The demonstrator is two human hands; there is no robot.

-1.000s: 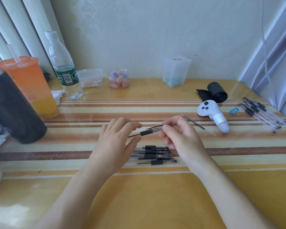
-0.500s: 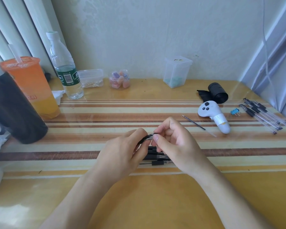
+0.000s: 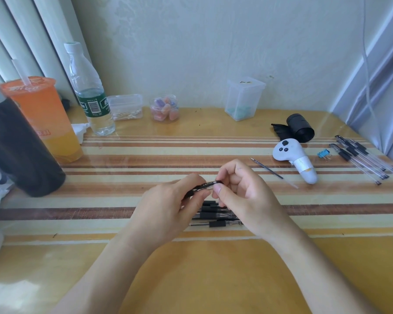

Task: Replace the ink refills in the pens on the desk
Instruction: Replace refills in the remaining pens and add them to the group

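At the striped desk (image 3: 213,155), I hold one black pen (image 3: 206,185) between both hands, raised just above a small pile of pens (image 3: 216,215) lying near the front edge. My left hand (image 3: 168,207) is closed around the barrel, thumb and fingers clamped on it; my right hand (image 3: 245,196) pinches the other end, fingertips pressed together on the tip section. Most of the pen is hidden inside the two grips, so I cannot tell whether the tip is already loose or being tightened.

The step in hand looks like twisting the tip piece against the barrel. To do it well, I judge that the left hand should lock the barrel dead while the right turns only with thumb and forefinger, keeping both parts in line so the thread does not cross. Working low over the pile should catch any small part that drops.

A loose ink refill (image 3: 267,168) lies on the desk to the right, well apart from my hands, beside a white controller (image 3: 293,158). Another group of pens (image 3: 363,158) rests at the far right edge.
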